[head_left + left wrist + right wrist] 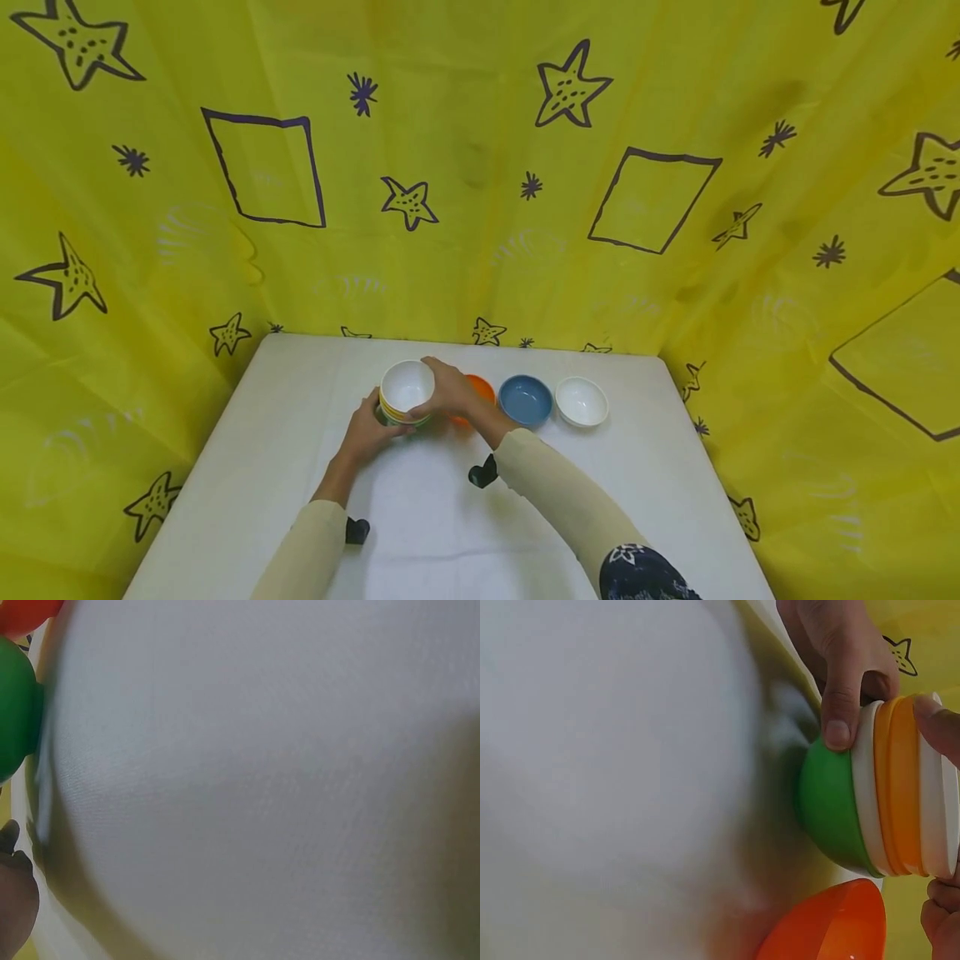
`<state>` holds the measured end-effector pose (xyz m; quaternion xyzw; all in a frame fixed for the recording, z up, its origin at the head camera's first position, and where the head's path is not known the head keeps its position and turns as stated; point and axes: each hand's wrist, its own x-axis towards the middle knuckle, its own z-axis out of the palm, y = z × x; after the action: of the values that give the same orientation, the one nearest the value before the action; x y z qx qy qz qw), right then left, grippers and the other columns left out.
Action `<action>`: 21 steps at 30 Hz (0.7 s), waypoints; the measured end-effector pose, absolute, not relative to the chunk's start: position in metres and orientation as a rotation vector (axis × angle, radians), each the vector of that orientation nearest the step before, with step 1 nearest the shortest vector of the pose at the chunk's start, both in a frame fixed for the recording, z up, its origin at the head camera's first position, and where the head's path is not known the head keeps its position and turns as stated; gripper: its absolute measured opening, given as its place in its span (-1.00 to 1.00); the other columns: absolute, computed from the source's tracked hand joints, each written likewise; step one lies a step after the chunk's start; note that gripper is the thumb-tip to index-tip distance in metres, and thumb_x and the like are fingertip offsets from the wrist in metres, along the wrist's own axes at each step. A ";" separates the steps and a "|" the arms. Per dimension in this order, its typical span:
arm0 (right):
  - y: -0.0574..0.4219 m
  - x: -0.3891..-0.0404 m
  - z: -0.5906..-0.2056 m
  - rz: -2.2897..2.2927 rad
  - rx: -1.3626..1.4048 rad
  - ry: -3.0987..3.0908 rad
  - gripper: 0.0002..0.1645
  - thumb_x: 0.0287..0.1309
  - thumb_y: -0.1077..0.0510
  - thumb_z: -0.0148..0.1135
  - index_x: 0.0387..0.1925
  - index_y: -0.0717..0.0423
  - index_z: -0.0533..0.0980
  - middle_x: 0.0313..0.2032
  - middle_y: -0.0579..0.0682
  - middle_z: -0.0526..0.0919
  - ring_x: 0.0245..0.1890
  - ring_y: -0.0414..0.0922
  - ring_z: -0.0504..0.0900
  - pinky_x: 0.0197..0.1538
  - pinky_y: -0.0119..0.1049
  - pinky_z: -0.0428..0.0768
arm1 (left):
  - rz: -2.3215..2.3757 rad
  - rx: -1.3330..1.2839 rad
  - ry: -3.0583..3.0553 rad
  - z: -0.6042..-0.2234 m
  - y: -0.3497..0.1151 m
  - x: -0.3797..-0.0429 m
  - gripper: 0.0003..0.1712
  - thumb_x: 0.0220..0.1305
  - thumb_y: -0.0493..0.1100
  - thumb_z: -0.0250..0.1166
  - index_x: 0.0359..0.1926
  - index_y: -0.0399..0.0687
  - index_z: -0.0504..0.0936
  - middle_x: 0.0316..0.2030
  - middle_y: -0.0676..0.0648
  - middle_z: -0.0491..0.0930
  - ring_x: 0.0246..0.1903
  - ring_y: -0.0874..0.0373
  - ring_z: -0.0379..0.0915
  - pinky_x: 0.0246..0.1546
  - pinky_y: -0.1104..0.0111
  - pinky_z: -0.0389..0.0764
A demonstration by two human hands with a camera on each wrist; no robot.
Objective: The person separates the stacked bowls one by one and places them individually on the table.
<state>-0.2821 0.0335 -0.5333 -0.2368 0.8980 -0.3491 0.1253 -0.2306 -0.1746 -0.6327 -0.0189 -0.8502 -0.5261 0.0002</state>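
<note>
A stack of nested bowls stands left of the middle at the far part of the table: a green bowl (829, 802) lowest, then a white one, orange-yellow bowls (904, 787), and a white bowl (407, 385) on top. My left hand (367, 433) grips the stack from the left, its thumb (838, 733) at the green bowl's rim. From the right, my right hand (450, 390) holds the top white bowl, thumb and fingers on opposite sides. The left wrist view catches only the green bowl's side (15, 712) and part of a hand (15, 900) at its left edge.
Right of the stack sit an orange bowl (480, 388), partly behind my right hand, a blue bowl (526, 400) and another white bowl (582, 402), in a row. A white cloth covers the table (450, 525). Yellow patterned curtains (465, 275) enclose its back and sides.
</note>
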 end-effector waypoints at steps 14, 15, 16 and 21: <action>0.034 -0.285 -0.535 -1.131 -0.769 2.610 0.09 -0.18 -0.04 0.76 0.38 0.10 0.42 0.16 0.01 0.65 0.10 -0.04 0.63 0.15 -0.18 0.68 | -1.628 -0.038 -2.689 -0.629 -0.174 -0.228 0.25 -0.06 0.02 0.74 0.57 -0.18 0.25 0.44 -0.33 0.38 0.49 -0.32 0.18 0.50 -0.26 0.13; 0.034 -0.285 -0.533 -1.143 -0.778 2.610 0.09 -0.18 -0.04 0.76 0.39 0.10 0.42 0.17 0.01 0.65 0.11 -0.04 0.63 0.16 -0.18 0.67 | -1.627 -0.037 -2.691 -0.630 -0.174 -0.228 0.25 -0.05 0.03 0.74 0.57 -0.18 0.25 0.45 -0.33 0.38 0.49 -0.33 0.17 0.50 -0.26 0.13; 0.035 -0.285 -0.532 -1.150 -0.787 2.611 0.09 -0.18 -0.03 0.76 0.39 0.10 0.42 0.17 0.00 0.65 0.12 -0.04 0.63 0.16 -0.18 0.67 | -1.627 -0.035 -2.691 -0.630 -0.174 -0.228 0.25 -0.05 0.03 0.74 0.57 -0.18 0.25 0.45 -0.33 0.38 0.49 -0.32 0.17 0.51 -0.26 0.12; 0.040 -0.282 -0.521 -1.140 -0.856 2.597 0.14 -0.19 -0.02 0.78 0.43 0.07 0.38 0.22 -0.02 0.62 0.15 -0.06 0.60 0.18 -0.19 0.65 | -1.621 -0.046 -2.685 -0.632 -0.174 -0.228 0.23 -0.05 0.02 0.74 0.56 -0.17 0.28 0.44 -0.34 0.39 0.49 -0.33 0.17 0.50 -0.26 0.13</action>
<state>-0.2815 0.0401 -0.5215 -0.2877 0.8732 -0.3832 0.0894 -0.2285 -0.1743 -0.6315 -0.0146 -0.8560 -0.5167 0.0026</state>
